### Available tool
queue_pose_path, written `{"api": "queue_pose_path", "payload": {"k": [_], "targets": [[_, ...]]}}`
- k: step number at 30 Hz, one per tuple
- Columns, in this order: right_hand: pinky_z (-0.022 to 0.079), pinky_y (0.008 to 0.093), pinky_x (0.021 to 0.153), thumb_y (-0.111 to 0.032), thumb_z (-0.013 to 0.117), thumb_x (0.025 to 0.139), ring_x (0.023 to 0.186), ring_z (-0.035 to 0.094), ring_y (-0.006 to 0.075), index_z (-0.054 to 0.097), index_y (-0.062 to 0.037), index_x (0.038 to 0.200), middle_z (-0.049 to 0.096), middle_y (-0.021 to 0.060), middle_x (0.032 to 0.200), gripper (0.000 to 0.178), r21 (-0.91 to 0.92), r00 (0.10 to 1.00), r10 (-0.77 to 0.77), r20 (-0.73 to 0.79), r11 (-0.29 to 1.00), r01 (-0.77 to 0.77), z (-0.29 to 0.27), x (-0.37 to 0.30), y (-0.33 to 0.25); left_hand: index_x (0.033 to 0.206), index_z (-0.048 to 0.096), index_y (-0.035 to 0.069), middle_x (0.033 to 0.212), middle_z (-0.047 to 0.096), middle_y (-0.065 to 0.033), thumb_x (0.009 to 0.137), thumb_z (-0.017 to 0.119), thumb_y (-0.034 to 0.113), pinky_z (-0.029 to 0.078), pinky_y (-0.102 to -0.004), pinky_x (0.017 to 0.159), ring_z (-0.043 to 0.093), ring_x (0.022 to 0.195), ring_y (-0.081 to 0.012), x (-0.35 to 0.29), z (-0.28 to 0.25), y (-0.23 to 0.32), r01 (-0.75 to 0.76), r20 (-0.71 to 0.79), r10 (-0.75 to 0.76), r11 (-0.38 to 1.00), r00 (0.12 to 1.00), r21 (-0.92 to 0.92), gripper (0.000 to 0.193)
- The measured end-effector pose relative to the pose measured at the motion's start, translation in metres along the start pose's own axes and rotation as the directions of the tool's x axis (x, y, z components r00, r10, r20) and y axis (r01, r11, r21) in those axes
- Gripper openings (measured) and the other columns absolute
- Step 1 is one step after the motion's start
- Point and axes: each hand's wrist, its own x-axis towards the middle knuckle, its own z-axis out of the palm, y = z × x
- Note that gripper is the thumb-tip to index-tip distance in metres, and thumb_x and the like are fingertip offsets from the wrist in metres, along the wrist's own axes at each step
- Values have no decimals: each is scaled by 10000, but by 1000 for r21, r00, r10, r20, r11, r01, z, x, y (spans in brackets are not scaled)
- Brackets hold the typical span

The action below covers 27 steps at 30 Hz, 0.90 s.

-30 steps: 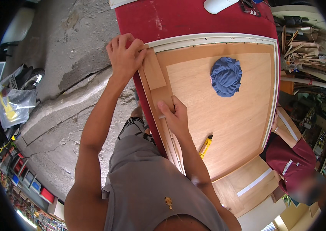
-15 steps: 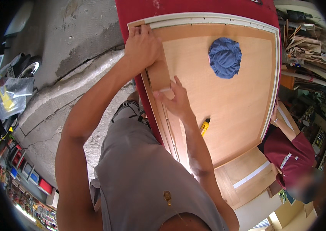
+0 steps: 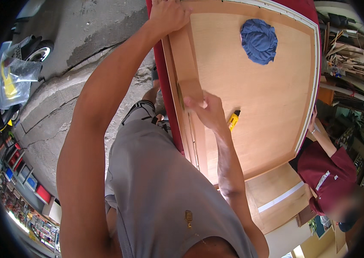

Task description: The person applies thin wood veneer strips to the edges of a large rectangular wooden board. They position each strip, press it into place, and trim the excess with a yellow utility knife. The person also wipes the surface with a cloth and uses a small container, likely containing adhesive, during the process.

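A flat brown strip [image 3: 186, 60] lies along the left edge of a large wooden panel [image 3: 255, 94] with a raised frame. My left hand [image 3: 169, 16] is closed at the strip's far end, its fingers bent over the panel's corner and partly cut off by the picture's top. At the strip's near end is my right hand [image 3: 210, 111], its thumb on the left side and its fingers at the right edge, gripping it. Between strip and frame a dark gap shows by the thumb. A yellow-and-black utility knife [image 3: 234, 120] lies on the panel, right of my right hand.
A bunched blue cloth [image 3: 259, 41] sits on the panel's far part. Red fabric [image 3: 159, 64] covers the support underneath. A co-worker in a maroon shirt [image 3: 325, 180] stands at the right with a hand at the panel's edge. Wood offcuts [image 3: 341, 51] are stacked behind.
The panel, cloth and knife sit differently in view as my head has shifted. My right hand has turned and its fingers have drawn in at the strip's near end. My left hand stays at the far corner.
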Motion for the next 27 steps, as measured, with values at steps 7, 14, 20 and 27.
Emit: {"api": "queue_pose_path", "payload": {"k": [7, 14, 20, 27], "targets": [[498, 290, 771, -255, 742, 855, 670, 658, 183, 720, -36, 1020, 744, 72, 853, 275, -135, 1000, -15, -24, 991, 11, -1, -58, 27, 1012, 689, -58, 1109, 622, -262, 899, 454, 347, 358, -606, 938, 587, 1045, -378, 10, 0, -9, -163, 186, 156, 986, 970, 28, 482], [493, 294, 750, -213, 711, 892, 777, 672, 156, 727, -6, 987, 740, 84, 842, 229, 60, 986, -45, -161, 997, 55, 13, -115, 65, 1059, 734, 53, 1262, 573, -246, 918, 424, 358, 228, -678, 1082, 549, 1188, -407, 19, 10, -5, 7, 153, -16, 998, 988, 62, 457], [397, 385, 912, -338, 740, 850, 807, 665, 218, 746, -74, 957, 741, 54, 842, 285, -237, 983, -100, -155, 969, 62, 15, -163, 98, 1105, 726, 64, 1337, 525, -259, 933, 418, 383, 180, -688, 1106, 527, 1224, -426, 15, -3, -1, -21, 232, 16, 1000, 973, 15, 475], [363, 390, 1044, -358, 729, 857, 916, 690, 184, 726, -70, 1035, 737, 62, 847, 338, -295, 995, -4, -98, 955, -26, 9, -211, 115, 1136, 706, 35, 1368, 506, -252, 935, 427, 393, 148, -683, 1121, 509, 1250, -420, 9, -15, 0, -9, 277, 7, 1000, 961, 4, 496]]}}
